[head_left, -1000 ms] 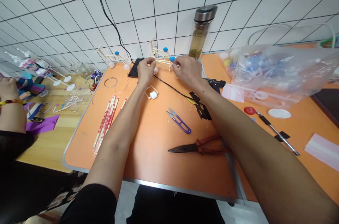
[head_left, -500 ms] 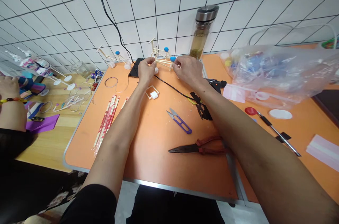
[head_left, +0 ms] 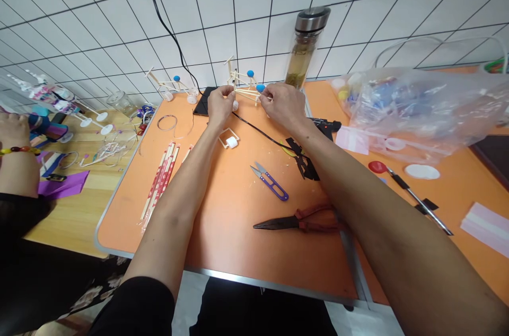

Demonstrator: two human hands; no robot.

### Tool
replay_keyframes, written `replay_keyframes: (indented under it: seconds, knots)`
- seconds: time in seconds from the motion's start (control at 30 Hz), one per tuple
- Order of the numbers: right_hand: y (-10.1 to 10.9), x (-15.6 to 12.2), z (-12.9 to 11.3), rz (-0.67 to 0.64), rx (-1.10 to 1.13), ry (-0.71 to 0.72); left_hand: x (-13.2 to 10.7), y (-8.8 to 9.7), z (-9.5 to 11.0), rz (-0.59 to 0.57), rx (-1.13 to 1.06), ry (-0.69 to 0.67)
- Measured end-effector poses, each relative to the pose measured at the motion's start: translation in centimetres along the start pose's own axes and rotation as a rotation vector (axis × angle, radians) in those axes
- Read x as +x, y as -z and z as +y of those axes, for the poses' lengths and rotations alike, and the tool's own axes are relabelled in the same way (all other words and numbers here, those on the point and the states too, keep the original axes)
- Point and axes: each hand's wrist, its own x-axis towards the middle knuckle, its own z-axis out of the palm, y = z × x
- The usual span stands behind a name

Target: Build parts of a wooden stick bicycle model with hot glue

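Note:
A small model built of wooden sticks (head_left: 247, 93), with blue round pieces on it, stands at the back of the orange table. My left hand (head_left: 220, 105) pinches its left side, and my right hand (head_left: 283, 104) pinches its right end beside a blue round piece (head_left: 260, 88). The fingertips of both hands are partly hidden. A similar stick model (head_left: 170, 87) with a blue ball and white wheels stands to the left. Below my left hand lies a small stick frame with a white roller (head_left: 231, 142).
Purple thread snips (head_left: 272, 183) and red-handled pliers (head_left: 296, 221) lie mid-table. Wrapped chopsticks (head_left: 161, 179) are at left, and a glass tea bottle (head_left: 304, 52) stands by the wall. A black cable crosses the table. At far left is another person's arm (head_left: 18, 177); a plastic bag (head_left: 417, 108) sits right.
Almost nothing differs. Both hands stay on the stick model, and the whole view has shifted very slightly.

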Motion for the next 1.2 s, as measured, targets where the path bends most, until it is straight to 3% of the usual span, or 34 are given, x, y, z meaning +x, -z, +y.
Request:
replay_keyframes:
  seconds: [1.2]
  knots:
    - [-0.28,0.1,-0.02,0.044,0.001,0.006,-0.36,0.47,0.77,-0.021,0.006,0.022]
